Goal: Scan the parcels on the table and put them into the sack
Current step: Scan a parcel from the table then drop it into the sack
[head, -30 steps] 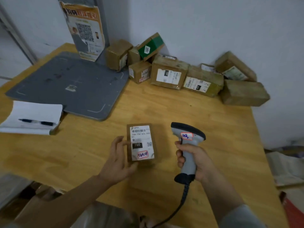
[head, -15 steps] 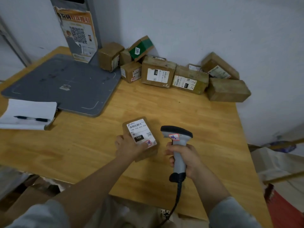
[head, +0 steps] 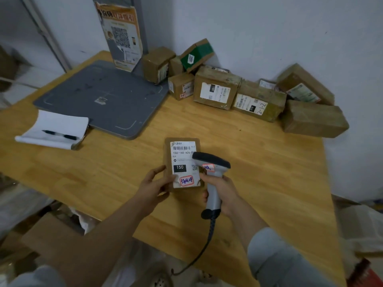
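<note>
Over table [head: 269,162], L hand [head: 153,188] gripping labelled parcel [head: 182,162], R hand [head: 222,190] clamping scanner [head: 211,175] just beside it

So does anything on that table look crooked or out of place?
Mostly the parcel pile by the wall: the green-taped box sits tilted on top of others, and another box leans at an angle. The parcel in the left hand looks fine.

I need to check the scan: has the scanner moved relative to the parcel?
Yes. The scanner has shifted left; its head now overlaps the parcel label.
</note>
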### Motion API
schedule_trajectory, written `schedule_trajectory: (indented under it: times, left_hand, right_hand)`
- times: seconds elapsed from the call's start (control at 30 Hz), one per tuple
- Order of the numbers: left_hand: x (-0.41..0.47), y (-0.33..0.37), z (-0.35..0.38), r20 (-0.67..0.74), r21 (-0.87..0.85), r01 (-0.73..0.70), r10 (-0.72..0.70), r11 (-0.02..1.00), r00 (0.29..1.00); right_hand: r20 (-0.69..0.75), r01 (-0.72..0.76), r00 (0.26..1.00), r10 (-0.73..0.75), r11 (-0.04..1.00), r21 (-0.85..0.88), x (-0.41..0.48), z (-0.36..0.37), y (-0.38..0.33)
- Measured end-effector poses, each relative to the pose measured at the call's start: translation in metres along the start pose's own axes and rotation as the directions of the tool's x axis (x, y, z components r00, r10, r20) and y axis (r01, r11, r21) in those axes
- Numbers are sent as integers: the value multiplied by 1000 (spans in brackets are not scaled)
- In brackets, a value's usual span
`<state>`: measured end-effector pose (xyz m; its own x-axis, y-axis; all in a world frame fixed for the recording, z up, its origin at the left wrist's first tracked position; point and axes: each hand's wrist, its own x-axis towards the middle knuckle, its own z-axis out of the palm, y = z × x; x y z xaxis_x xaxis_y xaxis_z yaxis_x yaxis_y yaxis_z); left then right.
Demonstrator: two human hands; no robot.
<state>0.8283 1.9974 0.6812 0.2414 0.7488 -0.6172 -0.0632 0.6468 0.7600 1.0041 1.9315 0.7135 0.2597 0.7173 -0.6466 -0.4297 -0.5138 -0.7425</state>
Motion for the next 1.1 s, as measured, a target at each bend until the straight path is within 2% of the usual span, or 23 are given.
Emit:
schedule_trajectory:
  times: [0.1,0.27,0.63,1.1]
  left_hand:
    - [-3,12,-9,-33,51,-109,111,993,993]
    - [0,28,-18,-113,110,-201,214,973,970]
    - [-18,35,-31,-110,126,-317,331,940,937]
    - [-24,33,-61,-158,115,-352,367,929,917]
  right_hand:
    - [4,97,995,-97,994,-55,-14,4,-9]
    - [78,220,975,-210,961,-165,-36,18,-22]
    - [153,268,960,-236,933,-242,-59,36,-35]
    - [240,312,939,-246,905,-290,-63,63,-34]
